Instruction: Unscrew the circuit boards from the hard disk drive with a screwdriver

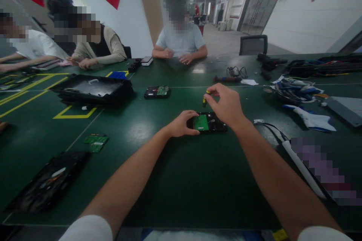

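A hard drive [216, 123] with a green circuit board lies flat on the green table in front of me. My left hand [183, 124] grips its left end, thumb on the near side and fingers on the far side. Above the drive, my right hand [226, 101] pinches a small screwdriver [204, 101] with a yellow and dark handle. The screwdriver stands nearly upright; I cannot tell whether its tip touches the drive.
A second hard drive [157, 92] lies farther off. To the left are a black casing [93, 88], loose green circuit boards [96, 143] and a dark dismantled part [48, 182]. Cables [296, 90] and a grey box [346, 110] lie right. Co-workers sit across the table.
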Motion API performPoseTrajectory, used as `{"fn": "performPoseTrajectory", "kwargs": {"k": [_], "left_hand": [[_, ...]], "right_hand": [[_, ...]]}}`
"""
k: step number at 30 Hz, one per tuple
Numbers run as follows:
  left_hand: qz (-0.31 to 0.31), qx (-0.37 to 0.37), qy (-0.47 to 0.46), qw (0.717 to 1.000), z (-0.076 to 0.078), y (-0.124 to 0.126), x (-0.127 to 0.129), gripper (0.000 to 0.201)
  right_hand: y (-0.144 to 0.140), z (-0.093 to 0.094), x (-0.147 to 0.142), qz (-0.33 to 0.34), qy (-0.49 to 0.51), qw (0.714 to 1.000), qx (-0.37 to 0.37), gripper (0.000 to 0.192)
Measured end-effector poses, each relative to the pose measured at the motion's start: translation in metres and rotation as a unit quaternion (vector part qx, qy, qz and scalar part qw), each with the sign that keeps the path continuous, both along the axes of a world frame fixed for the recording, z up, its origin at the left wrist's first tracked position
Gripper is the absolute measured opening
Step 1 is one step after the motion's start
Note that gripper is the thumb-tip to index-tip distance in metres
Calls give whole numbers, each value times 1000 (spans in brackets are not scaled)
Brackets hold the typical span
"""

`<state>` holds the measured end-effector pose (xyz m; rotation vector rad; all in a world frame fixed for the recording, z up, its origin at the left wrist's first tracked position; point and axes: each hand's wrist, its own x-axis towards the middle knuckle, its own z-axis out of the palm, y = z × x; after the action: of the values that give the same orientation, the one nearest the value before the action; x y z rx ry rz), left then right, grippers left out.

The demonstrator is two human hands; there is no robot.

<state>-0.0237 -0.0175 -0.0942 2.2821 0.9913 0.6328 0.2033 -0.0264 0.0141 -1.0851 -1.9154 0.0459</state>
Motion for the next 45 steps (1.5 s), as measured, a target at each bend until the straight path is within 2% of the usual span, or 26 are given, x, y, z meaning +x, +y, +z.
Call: {"fn": "performPoseTrajectory", "kwargs": {"k": [10,14,22,28,34,40,45], "left_hand": [[0,-1,-4,1000,5,-4,-1,88],[0,-1,-2,1000,4,-4,-1,88],[2,-3,1,1000,6,-5,0,87],[5,-4,3,1000,5,-3,0,88],[1,-5,5,1000,5,-3,-1,89],[0,-5,-2,1000,4,-2,-1,90],[2,-10,2,1000,6,-3,-1,89]], "right_hand": [[-2,0,-3,13,-43,999,29,17],[0,-3,-3,-12,-19,1000,17,14],[0,-3,-3,8,-17,1000,22,15],[2,-5,-2,-19,4,1000,3,13],[0,-2,-2,-8,-26,999,23,12],[2,-5,-2,-23,-13,1000,8,15],[2,-2,0,2,-28,1000,13,12]]}}
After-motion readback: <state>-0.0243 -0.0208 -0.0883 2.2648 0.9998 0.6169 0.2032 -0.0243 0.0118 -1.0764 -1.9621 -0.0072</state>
